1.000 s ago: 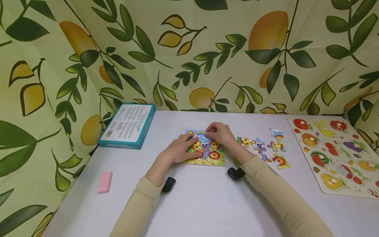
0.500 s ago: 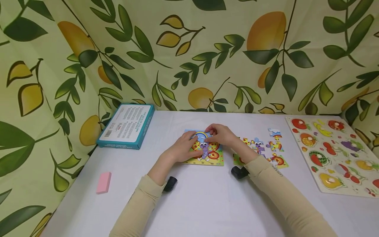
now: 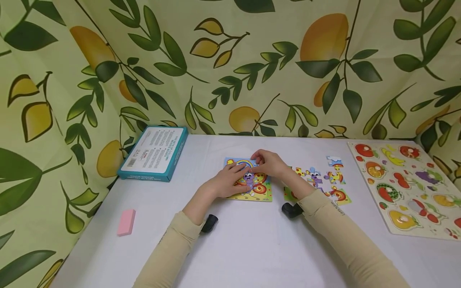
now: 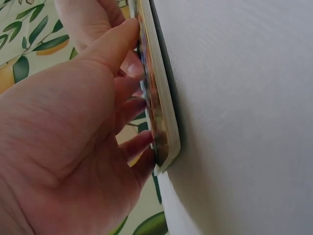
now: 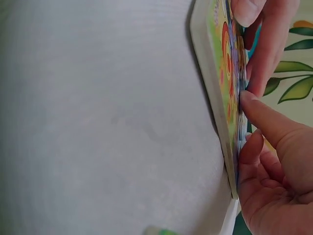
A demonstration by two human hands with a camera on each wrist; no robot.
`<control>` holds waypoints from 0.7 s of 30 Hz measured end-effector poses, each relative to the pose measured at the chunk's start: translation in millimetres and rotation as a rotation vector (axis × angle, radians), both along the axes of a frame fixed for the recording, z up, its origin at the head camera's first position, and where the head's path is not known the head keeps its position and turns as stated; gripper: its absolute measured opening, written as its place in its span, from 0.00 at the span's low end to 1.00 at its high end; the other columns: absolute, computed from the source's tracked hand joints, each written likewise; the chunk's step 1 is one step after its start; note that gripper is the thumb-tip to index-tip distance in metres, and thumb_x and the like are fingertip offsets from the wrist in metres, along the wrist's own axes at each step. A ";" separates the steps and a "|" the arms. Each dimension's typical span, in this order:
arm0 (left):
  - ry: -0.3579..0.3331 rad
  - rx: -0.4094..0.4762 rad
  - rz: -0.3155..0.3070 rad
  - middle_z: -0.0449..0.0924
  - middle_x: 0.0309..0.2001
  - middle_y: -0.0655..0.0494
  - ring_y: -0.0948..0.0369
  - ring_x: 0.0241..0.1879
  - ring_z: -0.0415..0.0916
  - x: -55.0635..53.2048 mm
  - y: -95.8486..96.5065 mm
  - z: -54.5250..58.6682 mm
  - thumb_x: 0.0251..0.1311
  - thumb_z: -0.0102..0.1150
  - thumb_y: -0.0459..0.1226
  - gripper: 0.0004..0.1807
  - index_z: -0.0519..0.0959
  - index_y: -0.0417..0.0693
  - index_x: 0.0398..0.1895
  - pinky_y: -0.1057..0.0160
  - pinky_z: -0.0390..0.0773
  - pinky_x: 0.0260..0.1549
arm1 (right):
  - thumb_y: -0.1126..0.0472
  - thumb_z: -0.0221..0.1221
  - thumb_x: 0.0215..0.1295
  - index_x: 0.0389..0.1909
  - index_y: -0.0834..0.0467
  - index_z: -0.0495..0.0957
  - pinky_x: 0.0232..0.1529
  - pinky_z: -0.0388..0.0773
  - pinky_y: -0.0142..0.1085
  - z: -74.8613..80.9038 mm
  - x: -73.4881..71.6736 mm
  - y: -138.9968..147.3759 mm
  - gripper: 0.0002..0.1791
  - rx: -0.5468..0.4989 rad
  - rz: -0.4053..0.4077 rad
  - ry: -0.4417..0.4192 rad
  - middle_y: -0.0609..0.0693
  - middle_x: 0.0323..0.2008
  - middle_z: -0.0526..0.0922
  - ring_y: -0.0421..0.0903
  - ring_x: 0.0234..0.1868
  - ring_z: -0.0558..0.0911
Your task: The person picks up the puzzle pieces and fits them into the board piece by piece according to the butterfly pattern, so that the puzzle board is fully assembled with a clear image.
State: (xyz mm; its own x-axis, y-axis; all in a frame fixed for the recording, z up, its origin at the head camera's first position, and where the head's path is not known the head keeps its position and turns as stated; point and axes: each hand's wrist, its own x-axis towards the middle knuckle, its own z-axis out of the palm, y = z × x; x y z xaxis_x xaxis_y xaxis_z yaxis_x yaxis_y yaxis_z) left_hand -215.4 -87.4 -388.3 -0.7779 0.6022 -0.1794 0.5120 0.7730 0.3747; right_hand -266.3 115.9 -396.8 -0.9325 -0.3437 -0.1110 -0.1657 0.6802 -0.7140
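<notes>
A small square jigsaw puzzle [image 3: 264, 196] with a purple butterfly, sun and rainbow lies on the table, its pieces seated in a board. My left hand [image 3: 227, 181] rests across its left and middle part, fingers stretched over the picture; in the left wrist view, the fingertips touch its face. At the upper right of the puzzle is my right hand [image 3: 271, 163]. Its thumb touches the puzzle face and the index finger sits near the top edge, the two tips apart. The hands hide part of the picture. Loose puzzle pieces [image 3: 336, 178] lie right of the puzzle, partly behind the right forearm.
A fruit-picture knob board [image 3: 407, 186] occupies the right side of the table. Back left is a teal and white box [image 3: 155, 154], with a pink block [image 3: 126, 222] nearer the front. Black wrist cameras [image 3: 291, 210] show beneath the wrists. Patterned cloth [image 3: 245, 80] hangs behind.
My left hand has slid slightly right over the puzzle, showing the sun corner. The right thumb has moved down away from the index fingertip onto the picture.
</notes>
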 end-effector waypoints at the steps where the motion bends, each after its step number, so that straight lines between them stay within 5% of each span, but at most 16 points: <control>1: 0.006 -0.012 0.003 0.49 0.77 0.52 0.45 0.75 0.41 0.2 0.7 0.1 0.68 0.52 0.54 0.39 0.55 0.49 0.76 0.43 0.52 0.69 | 0.57 0.70 0.58 0.50 0.61 0.75 0.37 0.68 0.35 -0.1 0.1 0.0 0.22 -0.003 -0.001 -0.002 0.52 0.36 0.74 0.47 0.36 0.71; 10: 0.039 -0.068 0.039 0.51 0.76 0.54 0.48 0.74 0.44 1.4 9.2 0.4 0.67 0.51 0.57 0.39 0.56 0.53 0.76 0.44 0.57 0.67 | 0.55 0.66 0.63 0.57 0.60 0.74 0.45 0.74 0.38 7.6 6.2 19.8 0.24 -0.026 0.036 -0.004 0.54 0.45 0.78 0.49 0.45 0.76; 17: 0.053 -0.094 0.060 0.53 0.75 0.54 0.48 0.74 0.46 2.5 13.4 0.7 0.66 0.52 0.58 0.39 0.58 0.54 0.76 0.45 0.57 0.67 | 0.54 0.56 0.71 0.56 0.61 0.76 0.47 0.74 0.47 19.9 9.5 89.0 0.19 0.049 -0.168 0.086 0.60 0.52 0.78 0.57 0.52 0.75; 21: 0.045 -0.088 0.072 0.53 0.75 0.53 0.48 0.74 0.45 3.7 13.5 2.5 0.66 0.52 0.57 0.39 0.58 0.54 0.76 0.44 0.57 0.67 | 0.54 0.55 0.71 0.60 0.66 0.70 0.53 0.70 0.56 25.6 11.5 138.2 0.24 0.131 -0.284 0.050 0.67 0.59 0.70 0.64 0.56 0.69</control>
State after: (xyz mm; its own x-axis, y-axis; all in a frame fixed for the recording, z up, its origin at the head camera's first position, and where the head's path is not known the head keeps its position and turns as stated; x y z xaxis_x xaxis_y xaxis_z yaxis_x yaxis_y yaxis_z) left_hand -211.8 -73.9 -385.9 -0.8270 0.5280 -0.1932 0.4687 0.8372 0.2819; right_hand -254.8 254.1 -371.2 -0.9946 -0.0544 -0.0886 0.0115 0.7898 -0.6132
